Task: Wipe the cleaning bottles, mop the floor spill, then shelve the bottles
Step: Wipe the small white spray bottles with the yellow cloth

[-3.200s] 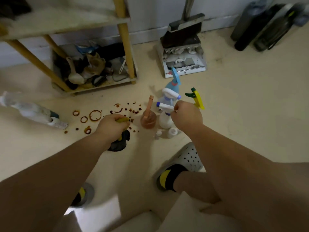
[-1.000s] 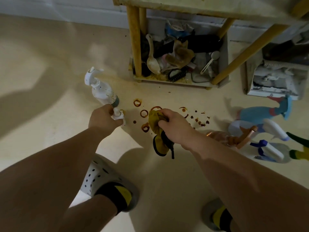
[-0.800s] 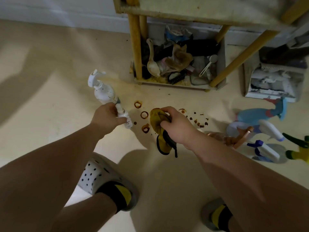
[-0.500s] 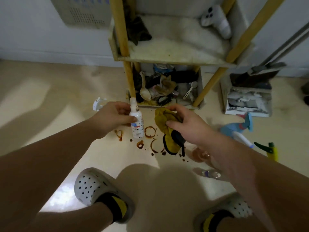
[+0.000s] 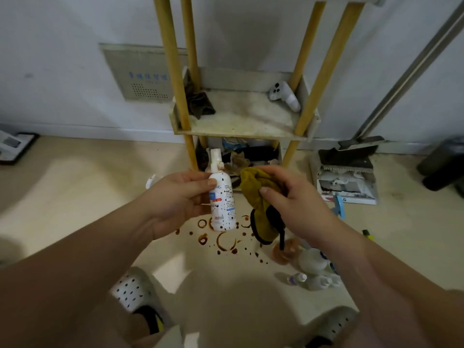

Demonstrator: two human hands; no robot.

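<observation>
My left hand (image 5: 175,199) grips a small white spray bottle (image 5: 222,197), upright and speckled with dark spots, in front of me above the floor. Beside it, my right hand (image 5: 293,204) holds a yellow cloth with black trim (image 5: 258,202), bunched close to the bottle's right side. Brown rings and drops of the spill (image 5: 226,241) mark the floor below. Several other bottles (image 5: 311,262) stand or lie on the floor at lower right, partly hidden by my right arm. The yellow-legged shelf unit (image 5: 241,124) stands against the wall ahead.
A white controller (image 5: 283,95) and a dark rag (image 5: 199,102) lie on the shelf's middle tier; its bottom tier is full of clutter. A dustpan and brush (image 5: 349,172) sit right of the shelf. My feet in spotted clogs (image 5: 133,290) are below.
My left hand picked the white bottle off the floor and raised it upright. My right hand brought the cloth up beside it. My view tilted up toward the shelf.
</observation>
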